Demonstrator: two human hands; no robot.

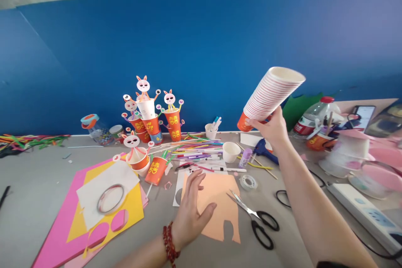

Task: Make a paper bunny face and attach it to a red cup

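Note:
My right hand [272, 127] is raised at the right, wrapped round a long stack of paper cups [266, 94]. The stack tilts with its white open mouth up to the right and its orange base down to the left. Fingers apart and holding nothing, my left hand [195, 205] hovers over a cut sheet of peach paper [216, 205]. Black-handled scissors [256, 217] lie partly open on that sheet's right edge. A roll of clear tape [248, 182], a purple glue stick [245, 158] and a white cup [231, 152] stand or lie just beyond.
Paper-cup rabbit figures [147, 109] stand at the back left. Pink and yellow paper [78, 201] with a ring [110, 198] lies at the left. Pipe cleaners [197, 146] and pens cover the middle. A blue glue gun [264, 148], a bottle [312, 117] and a power strip [366, 213] occupy the right.

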